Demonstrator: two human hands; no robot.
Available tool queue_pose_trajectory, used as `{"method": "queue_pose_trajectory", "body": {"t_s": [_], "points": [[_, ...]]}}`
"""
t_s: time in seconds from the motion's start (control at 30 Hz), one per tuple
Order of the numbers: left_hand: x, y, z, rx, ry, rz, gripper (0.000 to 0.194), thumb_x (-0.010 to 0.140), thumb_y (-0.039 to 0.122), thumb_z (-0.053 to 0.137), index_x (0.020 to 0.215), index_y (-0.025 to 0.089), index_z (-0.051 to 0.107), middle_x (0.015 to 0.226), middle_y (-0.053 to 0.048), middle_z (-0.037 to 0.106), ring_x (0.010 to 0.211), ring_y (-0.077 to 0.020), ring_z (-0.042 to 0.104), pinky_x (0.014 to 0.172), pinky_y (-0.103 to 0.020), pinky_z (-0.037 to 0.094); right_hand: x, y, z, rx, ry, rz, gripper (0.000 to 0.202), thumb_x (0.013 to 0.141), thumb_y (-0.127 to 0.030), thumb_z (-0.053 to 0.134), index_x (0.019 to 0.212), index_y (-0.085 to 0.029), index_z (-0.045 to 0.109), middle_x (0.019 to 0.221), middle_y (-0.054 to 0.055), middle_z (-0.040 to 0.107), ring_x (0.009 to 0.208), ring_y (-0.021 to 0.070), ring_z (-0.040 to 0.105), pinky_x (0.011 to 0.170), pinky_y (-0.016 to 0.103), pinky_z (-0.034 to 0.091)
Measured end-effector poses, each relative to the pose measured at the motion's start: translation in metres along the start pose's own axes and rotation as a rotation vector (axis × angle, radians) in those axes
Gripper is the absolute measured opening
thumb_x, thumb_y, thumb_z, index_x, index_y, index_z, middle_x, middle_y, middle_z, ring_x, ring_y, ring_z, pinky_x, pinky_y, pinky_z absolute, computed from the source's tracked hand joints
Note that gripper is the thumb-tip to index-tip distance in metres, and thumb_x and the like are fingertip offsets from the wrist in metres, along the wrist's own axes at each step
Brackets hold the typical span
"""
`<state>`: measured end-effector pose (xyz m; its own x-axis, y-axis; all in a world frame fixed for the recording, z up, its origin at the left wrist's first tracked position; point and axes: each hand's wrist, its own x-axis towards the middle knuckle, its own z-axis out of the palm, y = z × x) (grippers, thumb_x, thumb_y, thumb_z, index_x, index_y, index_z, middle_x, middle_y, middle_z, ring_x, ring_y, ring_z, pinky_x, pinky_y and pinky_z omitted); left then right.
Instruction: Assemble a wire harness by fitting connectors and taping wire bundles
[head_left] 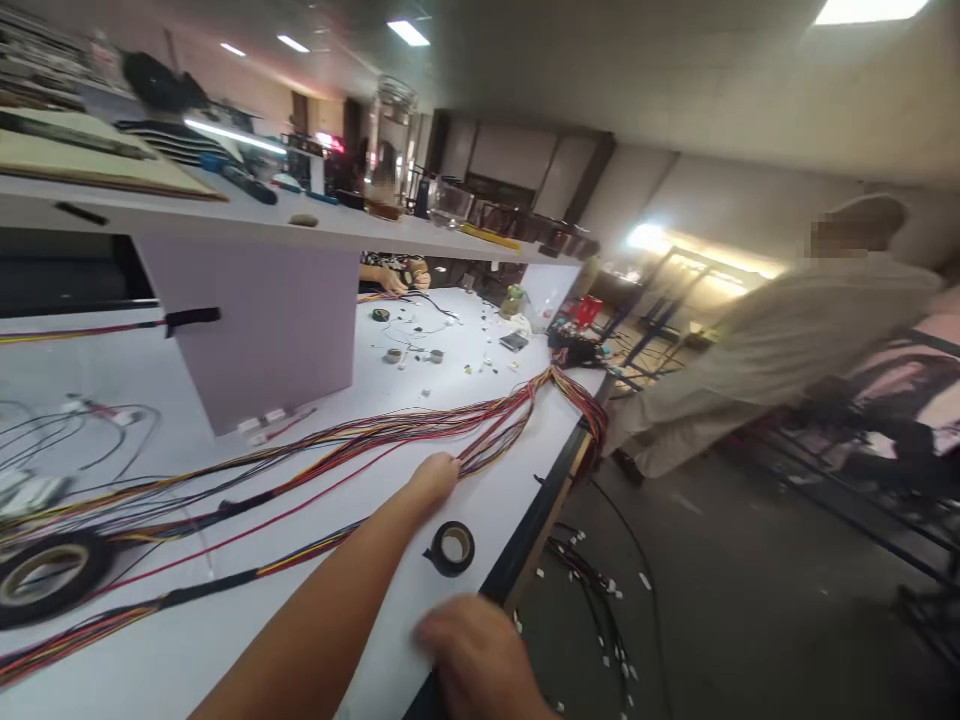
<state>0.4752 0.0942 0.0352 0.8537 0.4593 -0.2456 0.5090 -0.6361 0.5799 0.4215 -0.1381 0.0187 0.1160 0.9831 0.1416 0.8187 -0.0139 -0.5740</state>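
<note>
My left hand [435, 480] is closed around strands of the wire bundle [526, 393], whose long axis runs from left of my fingers, along the table [401, 610], away to the far right. My right hand [480, 645] is blurred, fingers bent, its hold unclear; the black tape roll [436, 548] lies between both hands

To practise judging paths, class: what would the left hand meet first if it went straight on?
The left hand would probably meet the coloured wires right at its fingers; depth is unclear.
</note>
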Motion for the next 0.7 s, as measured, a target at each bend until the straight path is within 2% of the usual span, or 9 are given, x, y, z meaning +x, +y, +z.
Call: {"method": "queue_pose_trajectory", "body": {"t_s": [0.1,0.17,0.23,0.3,0.4,0.43,0.5,0.6,0.7], "points": [[-0.002,-0.003,0.002,0.006,0.029,-0.001,0.030,0.091,0.033,0.056,0.116,0.016,0.059,0.116,-0.009,0.061,0.098,-0.0214,0.062,0.083,-0.042,0.053,0.018,0.037,-0.026,-0.266,0.192,-0.062,0.034,0.092,-0.016,0.049,0.125,-0.023,0.056,0.117,0.009,0.066,0.110,0.0250,0.057,0.096,0.043,0.046],[-0.006,-0.006,0.004,0.011,0.067,-0.007,0.029,0.091,0.034,0.056,0.114,0.016,0.059,0.116,-0.009,0.062,0.098,-0.0212,0.062,0.084,-0.042,0.053,0.024,0.051,-0.031,-0.349,0.223,-0.118,0.037,0.089,-0.016,0.054,0.125,-0.025,0.056,0.115,0.006,0.067,0.113,0.0259,0.055,0.098,0.043,0.043],[-0.013,-0.010,0.006,0.019,0.113,-0.020,0.029,0.091,0.035,0.055,0.113,0.016,0.060,0.115,-0.009,0.062,0.099,-0.0210,0.062,0.086,-0.043,0.052,0.028,0.058,-0.032,-0.289,0.221,-0.125,0.031,0.089,-0.017,0.054,0.118,-0.027,0.059,0.108,0.004,0.069,0.110,0.0252,0.056,0.097,0.043,0.041],[-0.024,-0.016,0.006,0.026,0.154,-0.037,0.029,0.094,0.036,0.050,0.111,0.016,0.061,0.113,-0.009,0.064,0.099,-0.0212,0.062,0.087,-0.043,0.050,0.035,0.064,-0.038,-0.101,0.296,-0.015,0.024,0.089,-0.021,0.054,0.112,-0.026,0.060,0.106,0.005,0.068,0.106,0.0242,0.058,0.096,0.043,0.041],[-0.046,-0.027,0.004,0.040,0.197,-0.053,0.034,0.099,0.033,0.034,0.109,0.018,0.062,0.109,-0.011,0.067,0.101,-0.0227,0.063,0.087,-0.039,0.048,0.056,0.068,-0.056,0.415,0.504,0.293,0.029,0.087,-0.032,0.054,0.115,-0.024,0.052,0.095,0.003,0.066,0.092,0.0210,0.061,0.087,0.038,0.045],[-0.053,-0.030,0.003,0.046,0.207,-0.056,0.036,0.099,0.032,0.030,0.108,0.019,0.062,0.108,-0.011,0.068,0.102,-0.0236,0.063,0.086,-0.038,0.047,0.066,0.068,-0.063,0.608,0.542,0.361,0.033,0.086,-0.035,0.055,0.116,-0.024,0.048,0.089,0.001,0.065,0.087,0.0193,0.062,0.084,0.036,0.046],[-0.068,-0.036,0.003,0.063,0.226,-0.061,0.038,0.098,0.032,0.028,0.111,0.020,0.062,0.109,-0.012,0.068,0.103,-0.0255,0.063,0.084,-0.036,0.046,0.087,0.064,-0.071,0.922,0.540,0.417,0.041,0.080,-0.038,0.062,0.115,-0.024,0.046,0.079,-0.003,0.061,0.078,0.0163,0.061,0.079,0.031,0.046],[-0.085,-0.041,0.005,0.095,0.254,-0.068,0.040,0.097,0.032,0.027,0.124,0.021,0.055,0.112,-0.014,0.067,0.102,-0.0274,0.063,0.079,-0.036,0.047,0.114,0.053,-0.070,1.090,0.493,0.439,0.047,0.069,-0.038,0.070,0.108,-0.023,0.047,0.072,-0.006,0.057,0.069,0.0136,0.059,0.072,0.027,0.044],[-0.093,-0.040,0.009,0.124,0.280,-0.078,0.051,0.096,0.029,0.029,0.147,0.022,0.027,0.110,-0.015,0.067,0.095,-0.0289,0.065,0.073,-0.037,0.047,0.131,0.045,-0.062,1.075,0.467,0.455,0.048,0.068,-0.039,0.070,0.107,-0.023,0.046,0.070,-0.006,0.058,0.065,0.0129,0.057,0.069,0.027,0.044]]}}
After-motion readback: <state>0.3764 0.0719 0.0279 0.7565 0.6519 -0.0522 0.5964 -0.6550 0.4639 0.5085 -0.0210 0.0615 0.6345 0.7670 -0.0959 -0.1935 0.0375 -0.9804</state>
